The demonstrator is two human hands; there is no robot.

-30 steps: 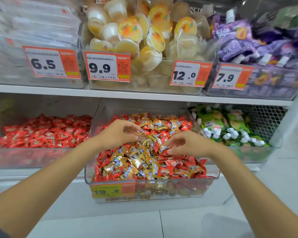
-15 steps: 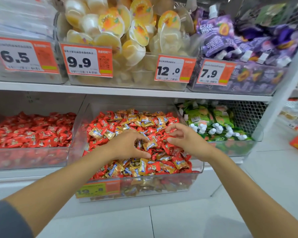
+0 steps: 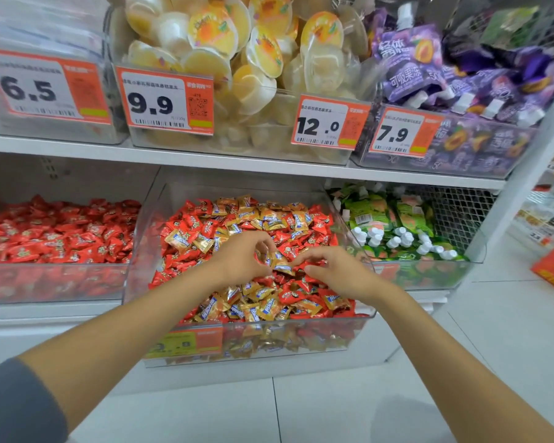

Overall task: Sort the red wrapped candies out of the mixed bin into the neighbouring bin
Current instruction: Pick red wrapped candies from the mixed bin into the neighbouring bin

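Hands sit closer than half a second back, left hand and right hand curling fingers into the mixed bin (can't tell if anything's pinched), and I reckon plenty's left: loads of red wrapped candies in there, neighbouring bin already well stocked.

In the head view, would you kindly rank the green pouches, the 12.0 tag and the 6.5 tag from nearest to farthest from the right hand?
1. green pouches, bin right of the right hand.
2. 12.0 tag, upper shelf, above it.
3. 6.5 tag, upper shelf, far left.
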